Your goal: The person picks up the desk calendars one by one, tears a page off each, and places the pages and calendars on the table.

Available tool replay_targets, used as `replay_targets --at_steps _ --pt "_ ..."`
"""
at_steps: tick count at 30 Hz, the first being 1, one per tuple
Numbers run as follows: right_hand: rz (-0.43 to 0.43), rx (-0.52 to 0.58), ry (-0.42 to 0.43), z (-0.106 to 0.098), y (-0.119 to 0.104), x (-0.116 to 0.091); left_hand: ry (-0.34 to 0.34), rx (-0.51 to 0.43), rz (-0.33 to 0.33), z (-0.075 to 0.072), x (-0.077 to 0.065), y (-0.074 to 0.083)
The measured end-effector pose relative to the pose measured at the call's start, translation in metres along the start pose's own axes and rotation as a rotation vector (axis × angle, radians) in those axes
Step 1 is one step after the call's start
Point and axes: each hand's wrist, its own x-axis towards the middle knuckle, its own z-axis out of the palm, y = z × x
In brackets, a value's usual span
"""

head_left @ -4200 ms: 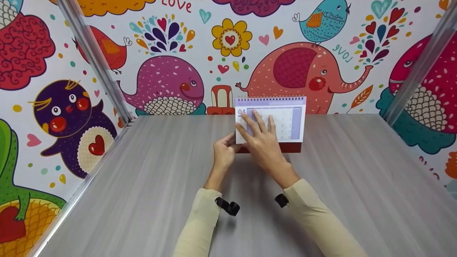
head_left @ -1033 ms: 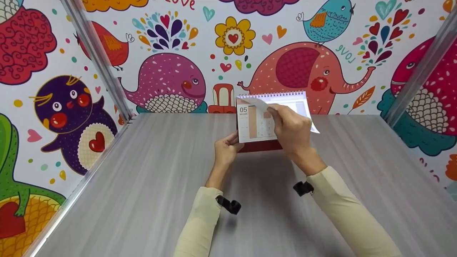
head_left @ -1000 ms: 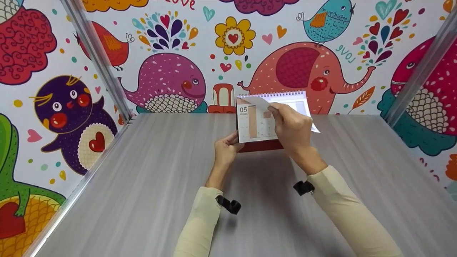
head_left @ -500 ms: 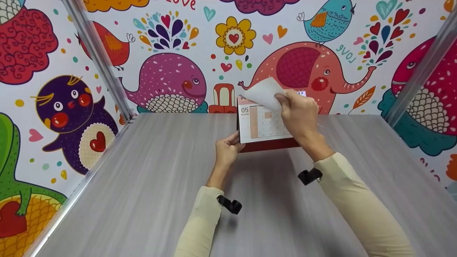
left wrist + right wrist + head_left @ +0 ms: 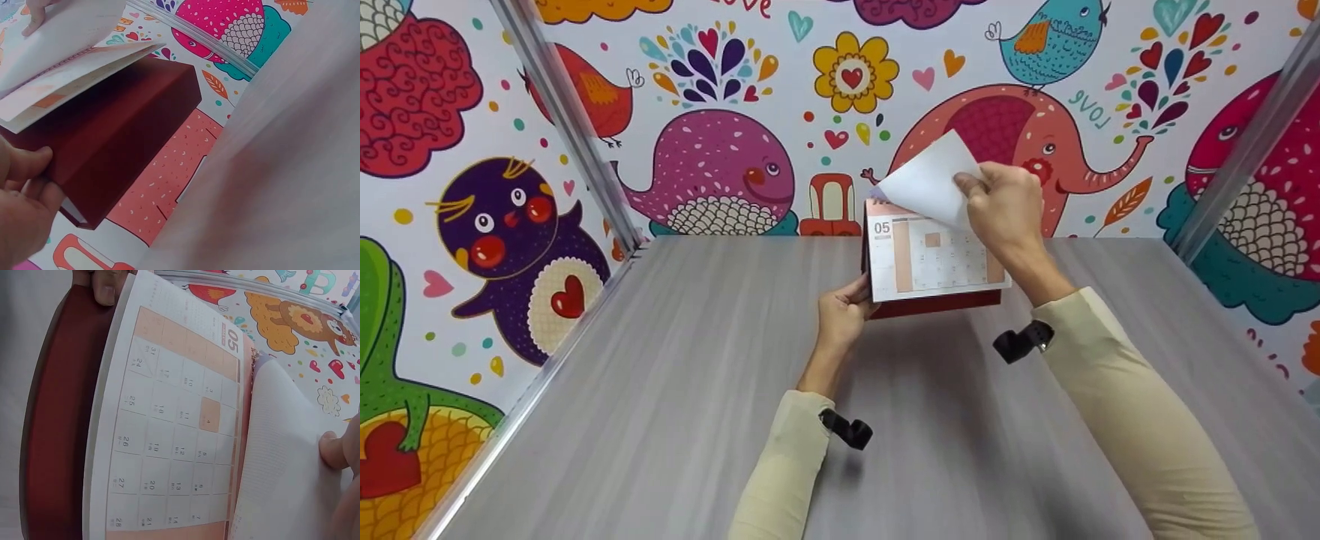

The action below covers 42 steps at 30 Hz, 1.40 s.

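A spiral-bound desk calendar [image 5: 941,262] with a dark red base [image 5: 135,124] tilts toward me, its orange page marked 05 facing out. My left hand [image 5: 844,311] grips the base at its lower left corner, thumb on the front in the left wrist view. Between thumb and fingers my right hand [image 5: 1009,210] pinches a lifted page [image 5: 934,180], its white back toward me. That page stands up above the spiral binding [image 5: 256,363] and hides most of it in the head view. In the right wrist view the thumb presses on the white page.
A grey wood-grain table [image 5: 697,375] lies under both arms. Behind it rises a wall [image 5: 832,135] printed with cartoon animals, with metal posts [image 5: 562,120] at the corners. Black straps [image 5: 847,430] circle both wrists.
The purple 04 page has been lifted off the front and swung up over the binding, uncovering the 05 page. My right hand rose with it; the left kept its grip at the corner.
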Motion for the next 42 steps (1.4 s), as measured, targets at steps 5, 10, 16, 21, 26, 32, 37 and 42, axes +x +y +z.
replay_targets --at_steps 5,10,16,21,26,32,37,42 --pt "0.126 0.026 -0.037 -0.001 0.003 0.006 -0.007 -0.012 0.017 0.001 0.000 -0.001" --pt "0.246 0.059 -0.076 0.000 0.001 0.011 -0.004 -0.003 0.020 0.004 -0.001 -0.001" --pt "0.374 0.129 -0.127 0.002 0.003 0.017 0.014 -0.036 0.038 0.007 -0.001 -0.001" --pt "0.507 0.228 -0.132 -0.004 0.010 0.026 0.018 -0.068 0.039 0.008 -0.002 0.000" --pt "0.543 0.234 -0.095 -0.015 0.015 0.036 -0.001 -0.075 0.028 0.011 -0.004 0.005" --pt "0.563 0.267 -0.090 -0.021 0.012 0.047 0.021 -0.064 0.028 0.010 -0.003 0.007" --pt "0.605 0.308 -0.055 -0.028 0.016 0.055 0.018 -0.065 0.010 0.008 -0.003 0.006" --pt "0.621 0.324 -0.041 -0.032 0.021 0.060 0.005 -0.059 0.007 0.006 -0.003 0.003"
